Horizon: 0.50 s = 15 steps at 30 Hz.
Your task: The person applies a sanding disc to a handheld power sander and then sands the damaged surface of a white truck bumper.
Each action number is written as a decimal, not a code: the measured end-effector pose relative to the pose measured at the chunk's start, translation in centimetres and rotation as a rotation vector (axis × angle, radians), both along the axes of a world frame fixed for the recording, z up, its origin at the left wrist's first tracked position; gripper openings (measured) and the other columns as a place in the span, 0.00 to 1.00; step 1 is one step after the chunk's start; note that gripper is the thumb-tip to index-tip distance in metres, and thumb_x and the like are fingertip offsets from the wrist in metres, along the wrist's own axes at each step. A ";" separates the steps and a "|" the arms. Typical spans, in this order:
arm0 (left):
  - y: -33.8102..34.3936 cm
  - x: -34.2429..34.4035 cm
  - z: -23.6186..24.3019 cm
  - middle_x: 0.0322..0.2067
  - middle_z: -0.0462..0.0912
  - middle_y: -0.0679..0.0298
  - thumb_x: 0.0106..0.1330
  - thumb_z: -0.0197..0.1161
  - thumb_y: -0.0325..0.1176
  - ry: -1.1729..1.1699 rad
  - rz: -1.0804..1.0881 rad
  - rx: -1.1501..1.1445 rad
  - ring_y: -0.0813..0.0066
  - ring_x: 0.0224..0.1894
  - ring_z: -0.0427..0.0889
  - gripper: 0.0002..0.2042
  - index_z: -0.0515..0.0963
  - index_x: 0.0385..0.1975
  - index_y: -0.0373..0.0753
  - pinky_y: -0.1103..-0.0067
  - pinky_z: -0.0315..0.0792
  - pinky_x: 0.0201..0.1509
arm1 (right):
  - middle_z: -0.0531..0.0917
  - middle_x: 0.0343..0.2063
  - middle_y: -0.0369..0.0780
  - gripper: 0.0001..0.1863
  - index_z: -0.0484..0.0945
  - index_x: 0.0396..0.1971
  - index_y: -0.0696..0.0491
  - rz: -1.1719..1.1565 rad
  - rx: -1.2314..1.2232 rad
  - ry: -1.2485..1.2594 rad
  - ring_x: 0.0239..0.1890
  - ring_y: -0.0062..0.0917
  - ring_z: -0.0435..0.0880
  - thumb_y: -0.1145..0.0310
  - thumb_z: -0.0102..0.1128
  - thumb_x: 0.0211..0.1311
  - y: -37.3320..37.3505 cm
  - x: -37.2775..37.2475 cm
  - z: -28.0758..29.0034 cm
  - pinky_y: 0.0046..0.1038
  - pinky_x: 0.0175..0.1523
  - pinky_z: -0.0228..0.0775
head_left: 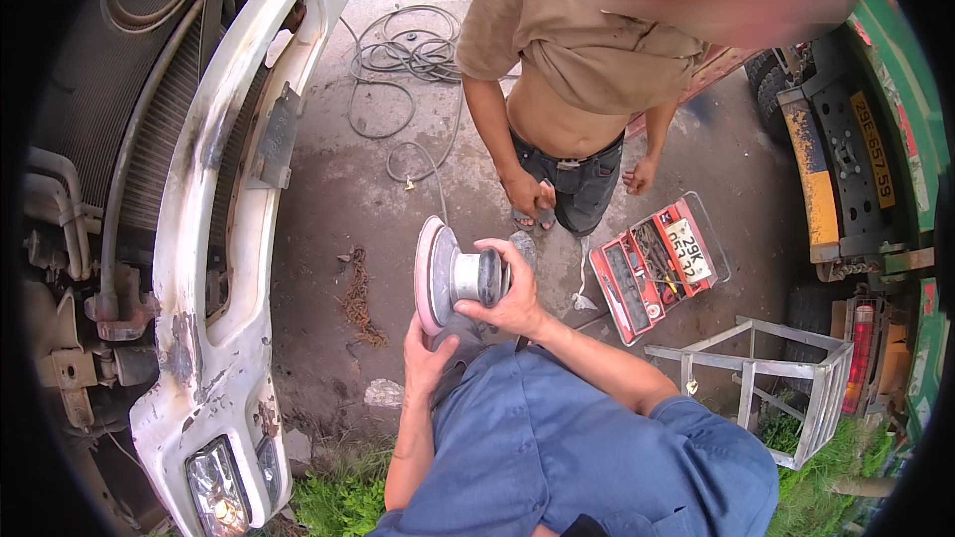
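A round sander with a pink pad, silver body and black top is held on its side in front of my belly. My right hand grips its body and black cap, thumb and fingers curled round them. My left hand is closed at the lower rim of the pad, its fingertips partly hidden behind it. A grey hose runs up behind the sander. To the left stands a worn white vehicle bumper with scraped paint and a lamp at its lower end.
A co-worker stands facing me. A red toolbox holds tools and a plate. A metal frame and a green truck body are at right, coiled hose behind, rusty chain on the ground at left.
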<state>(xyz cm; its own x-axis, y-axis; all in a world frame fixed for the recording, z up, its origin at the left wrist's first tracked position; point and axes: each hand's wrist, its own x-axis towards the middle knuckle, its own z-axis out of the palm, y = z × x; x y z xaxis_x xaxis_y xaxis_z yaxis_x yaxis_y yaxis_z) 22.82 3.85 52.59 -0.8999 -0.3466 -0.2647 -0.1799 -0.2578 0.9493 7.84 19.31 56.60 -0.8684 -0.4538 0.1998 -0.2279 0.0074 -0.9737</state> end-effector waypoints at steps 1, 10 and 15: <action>-1.8 -0.4 0.1 0.61 0.75 0.51 0.60 0.78 0.47 0.107 0.099 -0.126 0.61 0.64 0.75 0.44 0.63 0.70 0.27 0.65 0.69 0.69 | 0.79 0.51 0.42 0.48 0.72 0.60 0.57 -0.005 0.006 0.144 0.54 0.29 0.81 0.54 0.89 0.39 -1.9 -1.7 0.3 0.30 0.60 0.73; -16.1 -14.0 7.9 0.61 0.76 0.49 0.77 0.58 0.47 0.332 0.532 -0.493 0.57 0.65 0.74 0.29 0.69 0.65 0.26 0.62 0.66 0.71 | 0.81 0.50 0.49 0.44 0.71 0.59 0.57 0.065 -0.054 0.470 0.48 0.40 0.87 0.65 0.86 0.40 -18.3 -14.1 2.8 0.35 0.51 0.81; -23.6 -19.2 9.3 0.56 0.79 0.50 0.77 0.57 0.38 0.350 0.453 -0.602 0.59 0.60 0.78 0.20 0.74 0.59 0.28 0.64 0.69 0.66 | 0.81 0.47 0.50 0.41 0.75 0.56 0.56 -0.044 -0.087 0.535 0.46 0.43 0.86 0.70 0.85 0.36 -21.3 -20.2 5.6 0.35 0.50 0.80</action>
<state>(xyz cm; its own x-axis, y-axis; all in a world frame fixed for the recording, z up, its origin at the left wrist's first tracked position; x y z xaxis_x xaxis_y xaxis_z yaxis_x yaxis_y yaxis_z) 3.61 -19.73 61.93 -0.6353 -0.6877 0.3513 0.1503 0.3360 0.9298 -12.35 -2.01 62.21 -0.6527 -0.3812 0.6547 -0.6935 -0.0473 -0.7189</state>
